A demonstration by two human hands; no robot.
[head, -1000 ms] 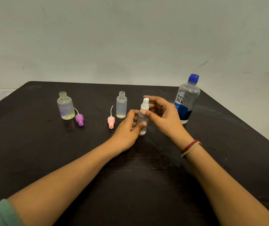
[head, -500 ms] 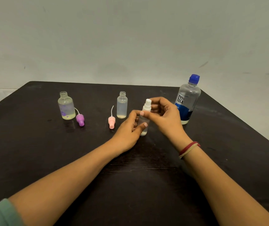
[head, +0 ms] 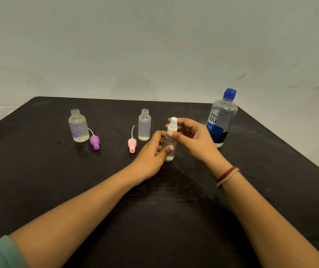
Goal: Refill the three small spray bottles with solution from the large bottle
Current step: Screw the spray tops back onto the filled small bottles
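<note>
Head view: the left hand [head: 151, 154] grips a small clear plastic spray bottle [head: 169, 156] upright at table centre, and the right hand [head: 193, 138] pinches its white pump top [head: 173, 124]. At ten o'clock, a round clear bottle [head: 78, 128] and a slim clear bottle [head: 144, 126] stand uncapped and nearly empty. At two o'clock, the large blue-capped bottle [head: 222, 120] is closed, so I judge that no refilling has been done.

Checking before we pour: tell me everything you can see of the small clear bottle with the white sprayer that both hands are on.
The small clear plastic spray bottle is slim and cylindrical. It is upright and appears to rest on the dark table. Only a thin layer of pale liquid shows at its bottom. Its white spray top is on. The left hand holds the body, and the right hand pinches the top between thumb and fingers.
</note>
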